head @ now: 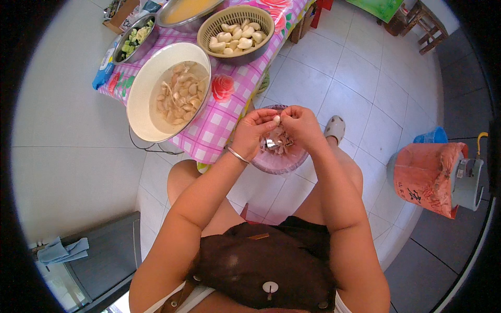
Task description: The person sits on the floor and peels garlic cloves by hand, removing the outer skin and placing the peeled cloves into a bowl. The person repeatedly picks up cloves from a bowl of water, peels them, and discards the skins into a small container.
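A small whitish garlic clove [277,119] is pinched between the fingertips of my left hand [252,131] and my right hand [301,124]. Both hands are over a waste bin with a pale pink liner [278,163], which holds papery garlic skins [281,148] and something shiny and silvery. To the left on the table, a white enamel basin [141,99] contains unpeeled garlic cloves [184,96] in water. Beyond it, peeled cloves [238,37] fill part of a beige plastic colander [207,33], set in a darker bowl.
The table has a pink checked cloth [207,133]. A steel bowl of chopped green vegetables [135,41] and a metal basin of yellowish contents [186,11] stand at the back. On the right are a gas cylinder with an orange cover [426,176] and a blue bucket [430,135].
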Motion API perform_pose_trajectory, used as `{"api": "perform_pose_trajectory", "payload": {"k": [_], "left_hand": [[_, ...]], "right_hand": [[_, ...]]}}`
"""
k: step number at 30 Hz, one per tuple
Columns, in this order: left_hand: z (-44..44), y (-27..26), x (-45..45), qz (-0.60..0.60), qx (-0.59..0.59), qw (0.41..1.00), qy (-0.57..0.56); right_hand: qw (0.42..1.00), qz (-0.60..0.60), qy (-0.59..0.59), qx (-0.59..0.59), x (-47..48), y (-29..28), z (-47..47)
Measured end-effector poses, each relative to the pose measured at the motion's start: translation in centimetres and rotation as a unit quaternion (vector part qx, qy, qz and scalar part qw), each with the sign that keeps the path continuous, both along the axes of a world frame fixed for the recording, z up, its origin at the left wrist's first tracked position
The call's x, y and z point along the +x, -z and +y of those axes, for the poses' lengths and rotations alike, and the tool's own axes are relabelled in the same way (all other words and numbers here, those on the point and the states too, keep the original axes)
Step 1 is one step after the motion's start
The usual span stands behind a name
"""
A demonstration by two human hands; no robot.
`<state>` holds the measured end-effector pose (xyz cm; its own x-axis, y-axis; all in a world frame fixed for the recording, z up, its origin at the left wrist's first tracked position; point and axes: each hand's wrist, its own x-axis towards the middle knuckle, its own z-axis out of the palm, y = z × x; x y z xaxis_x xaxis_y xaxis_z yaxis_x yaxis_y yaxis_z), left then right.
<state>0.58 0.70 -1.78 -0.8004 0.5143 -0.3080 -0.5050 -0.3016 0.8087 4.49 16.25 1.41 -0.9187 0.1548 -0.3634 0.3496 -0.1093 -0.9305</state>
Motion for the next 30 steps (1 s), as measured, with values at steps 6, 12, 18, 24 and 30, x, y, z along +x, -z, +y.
{"api": "perform_pose_trajectory", "payload": {"k": [6, 12, 18, 24, 30], "left_hand": [[-0.2, 0.3, -0.3, -0.057, 0.068, 0.996, 0.028], [-0.5, 0.5, -0.4, -0.114, 0.104, 0.987, 0.048], [-0.4, -0.8, -0.4, -0.055, 0.056, 0.994, 0.079], [-0.6, 0.3, -0.6, -0.123, 0.122, 0.981, 0.083], [-0.4, 0.0, -0.6, -0.131, 0.110, 0.984, 0.058]], "right_hand": [[0.999, 0.018, -0.011, -0.032, -0.1, 0.8, 0.3], [0.998, 0.016, -0.020, -0.062, 0.0, 0.5, 0.2], [0.996, 0.002, -0.009, -0.091, 0.1, 0.2, 0.2], [0.994, -0.008, -0.019, -0.106, -0.1, 1.2, 0.5], [0.995, 0.018, 0.001, -0.095, -0.2, 1.2, 0.6]]}}
